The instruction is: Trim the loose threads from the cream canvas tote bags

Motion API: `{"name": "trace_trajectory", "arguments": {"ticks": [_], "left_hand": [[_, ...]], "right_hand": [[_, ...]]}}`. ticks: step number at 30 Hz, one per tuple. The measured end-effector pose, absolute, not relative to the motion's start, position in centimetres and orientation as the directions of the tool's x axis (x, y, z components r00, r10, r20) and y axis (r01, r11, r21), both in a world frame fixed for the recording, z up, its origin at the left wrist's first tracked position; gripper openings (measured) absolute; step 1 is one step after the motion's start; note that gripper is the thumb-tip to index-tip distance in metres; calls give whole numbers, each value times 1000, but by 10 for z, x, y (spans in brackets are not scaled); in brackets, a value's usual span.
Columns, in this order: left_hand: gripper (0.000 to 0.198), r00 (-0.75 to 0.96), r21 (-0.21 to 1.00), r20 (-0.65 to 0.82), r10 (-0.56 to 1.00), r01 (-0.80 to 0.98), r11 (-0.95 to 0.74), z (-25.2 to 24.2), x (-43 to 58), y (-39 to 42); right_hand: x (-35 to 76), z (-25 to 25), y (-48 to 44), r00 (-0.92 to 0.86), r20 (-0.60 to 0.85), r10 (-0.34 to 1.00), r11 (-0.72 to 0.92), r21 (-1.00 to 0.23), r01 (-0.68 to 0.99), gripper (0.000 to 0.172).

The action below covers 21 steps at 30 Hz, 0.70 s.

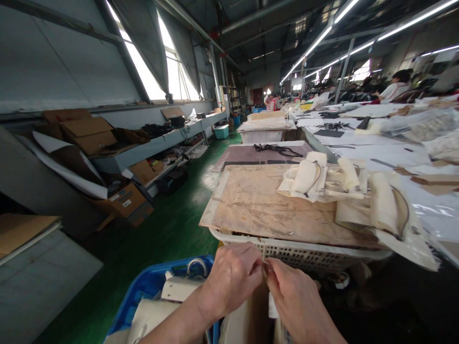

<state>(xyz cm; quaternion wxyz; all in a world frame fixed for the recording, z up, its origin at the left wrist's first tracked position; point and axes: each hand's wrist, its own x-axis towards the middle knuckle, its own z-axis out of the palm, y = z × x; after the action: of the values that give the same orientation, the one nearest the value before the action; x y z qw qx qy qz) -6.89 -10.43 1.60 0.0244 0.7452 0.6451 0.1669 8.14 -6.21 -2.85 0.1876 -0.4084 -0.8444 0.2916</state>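
My left hand (pixel 233 270) and my right hand (pixel 296 291) meet low in the middle of the view, fingertips almost touching. Both are closed in a pinch on something small and thin, mostly hidden by the fingers; I cannot make out what it is. Under them a cream-coloured piece (pixel 244 320) shows in part. To the left, a blue crate (pixel 131 291) holds cream parts (pixel 181 289), one with a curved handle. Just beyond my hands is a white perforated plastic basket (pixel 301 255) with a stained board (pixel 251 200) across its top.
Cream sewn pieces with metal fittings (pixel 308 174) lie on the board's right side. Black straps (pixel 278 150) rest on a board behind. A long white worktable (pixel 376 148) runs along the right. Cardboard boxes (pixel 124 200) stand left of the green floor (pixel 179 205). A person (pixel 392 91) sits far right.
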Motion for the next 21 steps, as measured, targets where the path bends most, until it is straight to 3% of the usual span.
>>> {"name": "trace_trajectory", "arguments": {"ticks": [5,7,10,12,16,18,21], "left_hand": [[16,253,143,247,935,945,-293,11,-63,-96],[16,263,152,219,940,942,-299,9,-62,-94],[11,216,300,141,966,921,-250,11,-66,-92],[8,147,469,85,986,867,-169,13,-71,-94],[14,-10,798,-54,998,600,49,9,-77,-99],[6,-47,834,-57,997,547,74,5,-75,-101],[13,-77,823,-6,997,565,48,-2,-71,-101]], "right_hand": [[85,-28,-56,-606,58,793,482,-668,567,32],[87,-28,-54,-608,54,792,477,-675,562,32],[88,-29,-53,-603,58,795,478,-672,566,32],[89,-30,-52,-603,50,796,483,-653,583,33],[92,-30,-50,-609,31,792,486,-635,600,35],[93,-30,-49,-608,30,793,481,-644,595,35],[93,-30,-49,-615,53,787,487,-664,567,34]]}}
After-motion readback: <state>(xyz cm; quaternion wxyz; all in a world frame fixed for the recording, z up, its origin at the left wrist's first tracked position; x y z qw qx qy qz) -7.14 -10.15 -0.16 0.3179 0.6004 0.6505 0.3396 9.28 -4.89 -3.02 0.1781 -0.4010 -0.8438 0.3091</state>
